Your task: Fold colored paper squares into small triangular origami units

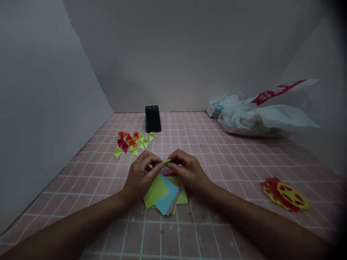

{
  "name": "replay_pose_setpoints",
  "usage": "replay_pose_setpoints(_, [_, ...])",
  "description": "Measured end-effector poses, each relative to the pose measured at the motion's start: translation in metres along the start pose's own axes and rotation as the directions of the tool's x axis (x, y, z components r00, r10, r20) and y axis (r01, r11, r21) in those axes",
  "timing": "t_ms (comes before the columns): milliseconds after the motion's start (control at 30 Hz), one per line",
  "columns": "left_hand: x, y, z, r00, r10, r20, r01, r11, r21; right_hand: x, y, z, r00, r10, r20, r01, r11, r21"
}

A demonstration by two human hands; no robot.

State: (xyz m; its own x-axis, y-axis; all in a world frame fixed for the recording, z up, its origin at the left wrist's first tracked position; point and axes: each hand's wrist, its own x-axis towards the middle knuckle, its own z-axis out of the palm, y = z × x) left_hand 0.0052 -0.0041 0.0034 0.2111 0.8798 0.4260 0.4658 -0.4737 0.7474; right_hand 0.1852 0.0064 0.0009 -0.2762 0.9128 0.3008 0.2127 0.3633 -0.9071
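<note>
On a pink gridded tabletop [187, 139], a person's left hand [142, 171] and right hand [191, 170] are pinching opposite ends of a small folded yellow paper [166, 163], fingers narrowed on it, apparently for fine control, above mid-tabletop. Coloured paper squares [165, 200] are lying fanned beneath, presumably for easy reach. Folded paper pieces [131, 141] are sitting toward the left edge, likely out of the hands' way; a black smartphone [153, 119] is resting near the far edge, a plastic bag [251, 121] toward the far right corner, red and yellow cut-outs [284, 196] toward the right edge.
</note>
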Motion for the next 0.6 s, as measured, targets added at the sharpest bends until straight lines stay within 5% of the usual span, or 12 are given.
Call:
replay_pose_setpoints(200, [-0.0033,-0.0008,0.0017,0.996,-0.079,0.043,0.082,0.995,-0.063,0.0001,-0.0049,0.0010,0.998,0.064,0.024,-0.066,0.992,0.109])
replay_pose_setpoints(600, [-0.0053,0.0040,-0.0003,0.995,0.105,0.000,-0.105,0.994,0.007,-0.0038,-0.0017,0.0053,0.989,0.138,0.055,-0.147,0.964,0.223])
